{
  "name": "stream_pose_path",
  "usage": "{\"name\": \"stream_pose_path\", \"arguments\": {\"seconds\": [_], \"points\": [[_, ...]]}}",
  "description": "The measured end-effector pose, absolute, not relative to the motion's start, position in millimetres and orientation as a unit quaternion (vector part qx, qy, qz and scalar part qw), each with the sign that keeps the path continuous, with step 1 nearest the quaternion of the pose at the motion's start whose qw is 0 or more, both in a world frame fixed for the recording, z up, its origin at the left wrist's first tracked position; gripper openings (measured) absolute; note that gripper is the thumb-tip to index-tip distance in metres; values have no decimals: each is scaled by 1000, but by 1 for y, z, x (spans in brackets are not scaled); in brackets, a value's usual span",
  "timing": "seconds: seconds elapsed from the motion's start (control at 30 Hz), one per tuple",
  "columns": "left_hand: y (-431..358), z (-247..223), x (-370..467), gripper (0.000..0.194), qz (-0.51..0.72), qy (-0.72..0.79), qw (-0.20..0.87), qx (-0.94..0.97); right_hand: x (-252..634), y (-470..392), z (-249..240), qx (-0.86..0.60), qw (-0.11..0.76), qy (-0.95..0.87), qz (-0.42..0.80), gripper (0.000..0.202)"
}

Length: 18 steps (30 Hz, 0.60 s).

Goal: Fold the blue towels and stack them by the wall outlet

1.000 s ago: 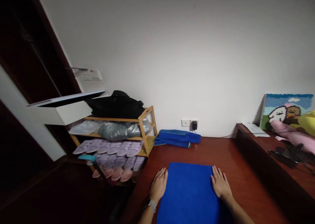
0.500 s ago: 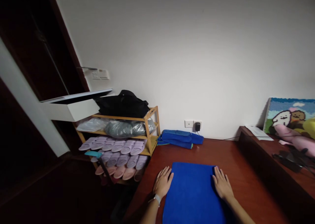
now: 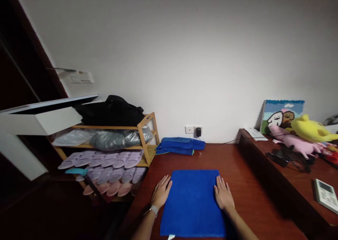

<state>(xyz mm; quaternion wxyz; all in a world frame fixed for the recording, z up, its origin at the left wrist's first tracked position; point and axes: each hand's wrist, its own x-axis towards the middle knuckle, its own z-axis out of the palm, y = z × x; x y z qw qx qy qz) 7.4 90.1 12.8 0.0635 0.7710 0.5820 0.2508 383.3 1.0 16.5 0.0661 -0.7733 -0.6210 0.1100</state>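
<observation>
A blue cloth [image 3: 194, 204] lies flat on the reddish-brown tabletop [image 3: 253, 194], with a small white tag showing at its near edge. My left hand [image 3: 161, 190], with a watch on the wrist, rests flat at the cloth's left side, its thumb by the edge. On the opposite side my right hand [image 3: 224, 193] is laid flat, fingers stretched forward along the cloth's upper right edge. Neither hand grips anything. Folded blue cloths [image 3: 176, 145] lie in a pile at the back of the table against the wall.
Left of the table stands a wooden rack [image 3: 141, 138] with slippers [image 3: 111, 159], a black bag [image 3: 113, 111] and a white box [image 3: 58, 120]. A raised ledge on the right bears plush toys [image 3: 307, 127], a cable and a remote control [image 3: 326, 196]. A plug [image 3: 198, 131] sits in the wall socket.
The view has swung to the right, bringing the yellow plush toy and remote control into sight. Both hands stay flat at the cloth's sides. The cloth's near edge and tag now show.
</observation>
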Motion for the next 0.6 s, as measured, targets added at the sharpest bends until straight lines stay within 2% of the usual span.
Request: {"name": "stream_pose_path", "arguments": {"seconds": [0.1, 0.23, 0.3, 0.4, 0.5, 0.6], "points": [[87, 22, 31, 55, 259, 569, 49, 779, 383, 0, 20, -774, 70, -618, 120, 70], [66, 35, 120, 55, 241, 460, 52, 853, 383, 0, 22, -772, 84, -617, 126, 70], [51, 33, 171, 57, 219, 402, 67, 887, 383, 0, 21, -772, 77, -620, 120, 69], [34, 18, 223, 62, 197, 398, 105, 890, 385, 1, 16, -768, 65, -627, 114, 69], [31, 5, 225, 63, 182, 404, 121, 888, 386, 2, 10, -766, 67, -630, 109, 68], [40, 4, 184, 64, 154, 417, 106, 889, 386, 3, 8, -770, 69, -625, 104, 69]]}}
